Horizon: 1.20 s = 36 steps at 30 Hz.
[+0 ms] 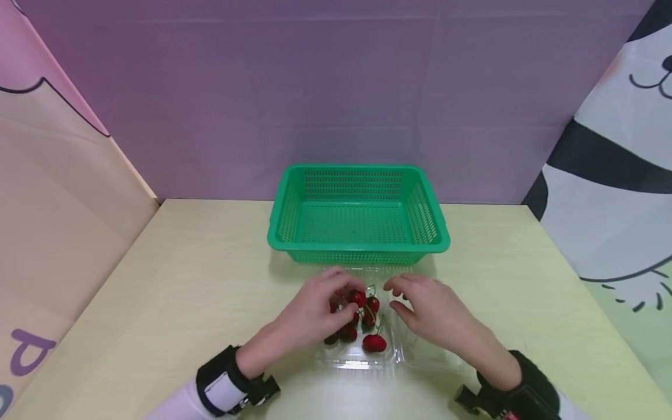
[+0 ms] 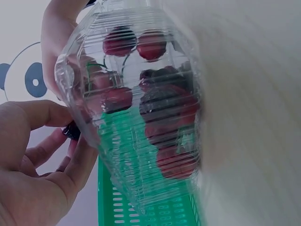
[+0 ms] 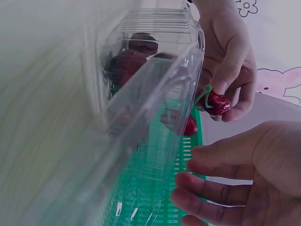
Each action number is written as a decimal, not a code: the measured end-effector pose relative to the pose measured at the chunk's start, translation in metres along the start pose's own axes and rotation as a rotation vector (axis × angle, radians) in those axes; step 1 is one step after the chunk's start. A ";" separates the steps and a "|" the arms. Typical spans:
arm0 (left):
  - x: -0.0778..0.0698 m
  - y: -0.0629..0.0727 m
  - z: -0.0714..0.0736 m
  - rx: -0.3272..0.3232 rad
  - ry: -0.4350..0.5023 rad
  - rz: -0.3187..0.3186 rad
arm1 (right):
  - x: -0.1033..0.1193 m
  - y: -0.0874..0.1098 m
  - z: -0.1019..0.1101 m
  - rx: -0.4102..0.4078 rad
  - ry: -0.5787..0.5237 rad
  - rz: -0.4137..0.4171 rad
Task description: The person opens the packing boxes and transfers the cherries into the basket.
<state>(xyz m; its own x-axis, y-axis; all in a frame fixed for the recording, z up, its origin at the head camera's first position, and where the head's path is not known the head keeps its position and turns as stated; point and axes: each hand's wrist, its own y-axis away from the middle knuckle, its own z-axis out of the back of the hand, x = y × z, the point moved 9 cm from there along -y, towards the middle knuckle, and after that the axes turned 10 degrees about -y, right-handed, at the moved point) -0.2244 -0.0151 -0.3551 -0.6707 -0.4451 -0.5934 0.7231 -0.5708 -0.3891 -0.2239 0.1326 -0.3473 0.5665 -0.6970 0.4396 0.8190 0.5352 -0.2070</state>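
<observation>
My left hand (image 1: 317, 306) pinches a red cherry (image 3: 217, 103) between thumb and fingers, over the open clear plastic box (image 1: 354, 363). A green stem rises from this cherry in the right wrist view; in the left wrist view only a dark part of it (image 2: 71, 131) shows. Several dark red cherries lie in the box, one of them (image 1: 374, 343) near its front edge. Beside the box, my right hand (image 1: 438, 309) hovers over the hinged lid with fingers loosely bent and nothing held. The left hand hides part of the fruit in the head view.
Directly behind the box stands a green slotted basket (image 1: 359, 256) with nothing inside. Both rest on a pale wooden table (image 1: 210, 262). A purple cloth (image 1: 336, 87) hangs along the table's back edge, and printed cloths flank both sides.
</observation>
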 end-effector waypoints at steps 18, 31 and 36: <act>0.005 -0.002 0.013 -0.078 0.052 0.037 | -0.002 0.001 -0.005 0.026 0.016 -0.023; 0.013 -0.007 0.037 -0.195 0.060 0.057 | 0.006 0.001 -0.004 0.032 0.024 0.012; 0.012 -0.010 0.045 -0.244 0.038 0.025 | 0.014 0.000 -0.004 0.030 0.001 0.072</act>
<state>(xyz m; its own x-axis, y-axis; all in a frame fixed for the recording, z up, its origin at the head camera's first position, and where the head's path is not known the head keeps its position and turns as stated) -0.2475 -0.0455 -0.3272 -0.6487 -0.4282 -0.6291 0.7610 -0.3739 -0.5302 -0.2153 0.1210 -0.3445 0.6240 -0.6567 0.4236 0.7731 0.5978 -0.2122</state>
